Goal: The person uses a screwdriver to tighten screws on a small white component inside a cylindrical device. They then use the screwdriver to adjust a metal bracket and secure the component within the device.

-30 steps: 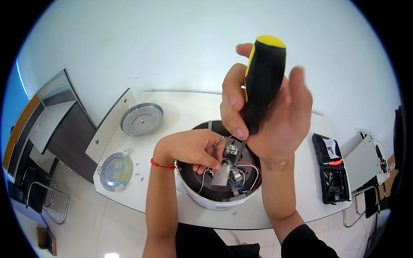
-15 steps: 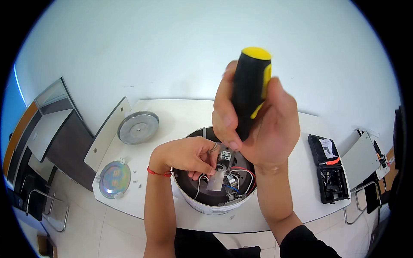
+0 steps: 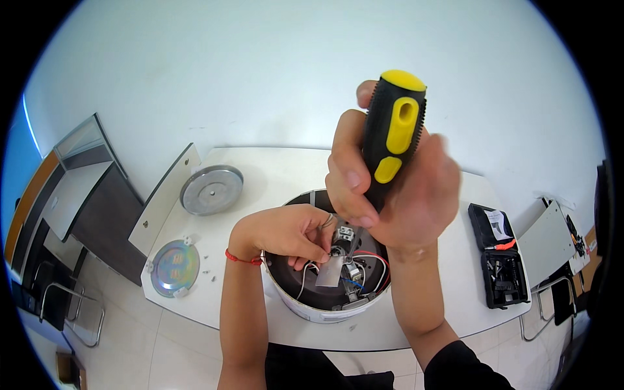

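Observation:
My right hand (image 3: 419, 208) is raised high with its fingers round a thick black-and-yellow screwdriver (image 3: 377, 140). The thumb is blurred and stands off the handle. Its shaft points down into a round white-walled appliance housing (image 3: 328, 316) with a dark inside; the tip is hard to make out. Inside the housing, my left hand (image 3: 286, 233) pinches the upper edge of a small flat metal plate (image 3: 329, 272) between thumb and fingers. Around the plate lie a metal bracket (image 3: 346, 233) and white, red and blue wires (image 3: 374, 253).
At the left of the white table (image 3: 260, 175) rest a round metal pan (image 3: 212, 190), an iridescent disc (image 3: 174, 268) with white tabs and several small screws (image 3: 207, 273). An open black tool case (image 3: 506, 279) lies at the right edge.
The screwdriver handle has turned, so its yellow inlay now faces me. My right thumb has come away from the handle. My left hand keeps its pinch on the plate.

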Demonstrator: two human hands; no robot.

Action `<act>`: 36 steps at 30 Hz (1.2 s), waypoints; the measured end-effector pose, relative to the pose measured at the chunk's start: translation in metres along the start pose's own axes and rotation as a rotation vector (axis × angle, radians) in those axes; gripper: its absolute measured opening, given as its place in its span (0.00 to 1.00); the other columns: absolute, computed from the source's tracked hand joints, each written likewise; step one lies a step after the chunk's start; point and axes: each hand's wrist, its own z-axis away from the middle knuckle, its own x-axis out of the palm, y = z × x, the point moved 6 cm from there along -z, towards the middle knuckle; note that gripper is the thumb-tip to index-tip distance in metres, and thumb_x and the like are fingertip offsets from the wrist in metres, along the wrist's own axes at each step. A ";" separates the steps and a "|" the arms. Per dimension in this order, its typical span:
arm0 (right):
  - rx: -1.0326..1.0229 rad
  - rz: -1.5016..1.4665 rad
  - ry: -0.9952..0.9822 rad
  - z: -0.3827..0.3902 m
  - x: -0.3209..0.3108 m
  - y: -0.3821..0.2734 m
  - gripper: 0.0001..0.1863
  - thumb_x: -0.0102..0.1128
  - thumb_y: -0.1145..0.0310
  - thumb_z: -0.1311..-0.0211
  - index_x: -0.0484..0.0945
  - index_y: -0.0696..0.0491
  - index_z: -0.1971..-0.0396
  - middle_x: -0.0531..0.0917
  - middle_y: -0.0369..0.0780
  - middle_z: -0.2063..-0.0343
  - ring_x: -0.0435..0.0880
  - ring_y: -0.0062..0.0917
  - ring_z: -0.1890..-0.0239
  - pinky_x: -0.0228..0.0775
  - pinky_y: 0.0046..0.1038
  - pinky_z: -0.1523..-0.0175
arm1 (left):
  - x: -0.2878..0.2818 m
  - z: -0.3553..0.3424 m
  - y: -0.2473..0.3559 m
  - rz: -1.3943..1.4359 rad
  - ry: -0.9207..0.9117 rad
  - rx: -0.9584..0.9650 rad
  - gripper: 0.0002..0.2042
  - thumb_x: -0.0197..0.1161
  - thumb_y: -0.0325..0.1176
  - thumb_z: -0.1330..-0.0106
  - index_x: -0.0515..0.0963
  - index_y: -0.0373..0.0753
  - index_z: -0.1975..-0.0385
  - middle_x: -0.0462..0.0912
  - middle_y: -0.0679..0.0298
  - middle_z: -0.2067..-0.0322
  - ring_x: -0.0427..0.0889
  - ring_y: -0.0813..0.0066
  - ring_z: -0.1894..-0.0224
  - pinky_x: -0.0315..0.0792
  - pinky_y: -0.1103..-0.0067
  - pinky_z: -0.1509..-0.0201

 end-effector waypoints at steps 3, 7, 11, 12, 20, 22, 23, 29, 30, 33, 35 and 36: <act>0.074 0.067 0.059 -0.001 0.000 0.002 0.36 0.37 0.39 0.23 0.63 0.61 0.40 0.76 0.44 0.72 0.70 0.21 0.87 0.63 0.23 0.82 | -0.001 0.003 -0.002 -0.002 0.007 -0.002 0.06 0.66 0.26 0.39 0.75 0.34 0.70 0.86 0.61 0.76 0.80 0.81 0.81 0.71 0.83 0.78; 0.021 -0.007 -0.005 -0.003 0.001 0.000 0.35 0.32 0.41 0.22 0.63 0.62 0.41 0.76 0.44 0.74 0.69 0.21 0.88 0.62 0.23 0.83 | -0.001 0.002 0.000 0.000 -0.005 0.006 0.06 0.66 0.26 0.39 0.75 0.34 0.70 0.86 0.61 0.76 0.79 0.81 0.81 0.71 0.83 0.78; -0.036 -0.081 0.067 0.000 -0.002 0.005 0.32 0.37 0.45 0.23 0.66 0.62 0.42 0.79 0.45 0.75 0.70 0.20 0.88 0.63 0.21 0.80 | -0.001 0.001 -0.001 0.000 -0.003 -0.002 0.06 0.66 0.26 0.39 0.75 0.34 0.70 0.86 0.61 0.76 0.79 0.81 0.82 0.71 0.83 0.79; -0.011 -0.068 0.078 0.000 -0.003 0.005 0.32 0.37 0.45 0.23 0.66 0.62 0.42 0.79 0.45 0.75 0.70 0.20 0.88 0.63 0.21 0.80 | 0.000 0.001 -0.001 -0.001 -0.008 0.000 0.06 0.66 0.26 0.39 0.75 0.34 0.70 0.86 0.61 0.76 0.79 0.81 0.82 0.71 0.83 0.79; 0.013 -0.070 0.097 0.000 0.000 0.006 0.33 0.32 0.45 0.21 0.64 0.63 0.40 0.77 0.44 0.72 0.71 0.21 0.87 0.64 0.22 0.81 | -0.001 0.002 0.000 0.003 -0.006 0.002 0.06 0.67 0.26 0.39 0.75 0.34 0.70 0.85 0.62 0.76 0.79 0.81 0.82 0.71 0.84 0.79; 0.080 -0.012 0.095 -0.001 0.003 0.003 0.33 0.34 0.45 0.22 0.64 0.63 0.39 0.77 0.43 0.72 0.71 0.21 0.87 0.64 0.22 0.81 | 0.000 0.002 0.002 0.014 -0.006 0.018 0.06 0.67 0.26 0.39 0.75 0.33 0.69 0.86 0.61 0.75 0.79 0.82 0.82 0.70 0.84 0.79; 0.097 -0.001 0.067 0.000 0.003 0.003 0.33 0.35 0.45 0.22 0.64 0.63 0.39 0.76 0.43 0.71 0.71 0.20 0.87 0.64 0.22 0.81 | 0.000 0.002 0.002 0.020 -0.004 0.023 0.06 0.67 0.25 0.39 0.75 0.33 0.69 0.86 0.61 0.75 0.79 0.82 0.82 0.70 0.84 0.79; -0.022 -0.082 0.026 -0.001 -0.002 0.009 0.34 0.34 0.44 0.21 0.66 0.64 0.42 0.76 0.41 0.69 0.71 0.21 0.85 0.62 0.23 0.78 | -0.001 0.006 0.005 0.047 -0.023 0.033 0.07 0.67 0.26 0.37 0.75 0.33 0.68 0.87 0.59 0.74 0.79 0.83 0.82 0.70 0.85 0.79; 0.036 0.059 0.092 -0.002 0.000 0.004 0.34 0.34 0.44 0.21 0.66 0.64 0.41 0.76 0.40 0.70 0.70 0.21 0.85 0.63 0.23 0.77 | -0.001 0.005 0.006 0.060 -0.026 0.044 0.07 0.67 0.26 0.37 0.75 0.33 0.68 0.87 0.59 0.74 0.79 0.83 0.82 0.70 0.85 0.79; 0.070 0.104 0.174 -0.004 0.004 0.005 0.33 0.34 0.45 0.21 0.68 0.64 0.44 0.75 0.40 0.71 0.70 0.20 0.84 0.64 0.24 0.76 | -0.003 0.007 0.000 0.087 -0.010 0.040 0.08 0.68 0.26 0.37 0.75 0.33 0.68 0.87 0.59 0.73 0.79 0.83 0.81 0.70 0.85 0.79; 0.024 -0.015 0.171 -0.002 0.001 0.007 0.33 0.33 0.45 0.21 0.70 0.65 0.47 0.76 0.40 0.71 0.71 0.20 0.84 0.64 0.24 0.76 | -0.003 0.007 0.000 0.083 -0.011 0.035 0.08 0.68 0.26 0.37 0.75 0.33 0.68 0.87 0.59 0.73 0.79 0.83 0.81 0.70 0.85 0.79; 0.005 -0.061 0.168 -0.001 -0.001 0.008 0.34 0.33 0.45 0.21 0.71 0.65 0.48 0.76 0.40 0.72 0.71 0.21 0.84 0.64 0.24 0.76 | -0.003 0.007 0.000 0.086 -0.012 0.033 0.07 0.68 0.26 0.37 0.75 0.33 0.68 0.87 0.59 0.73 0.79 0.83 0.81 0.70 0.85 0.78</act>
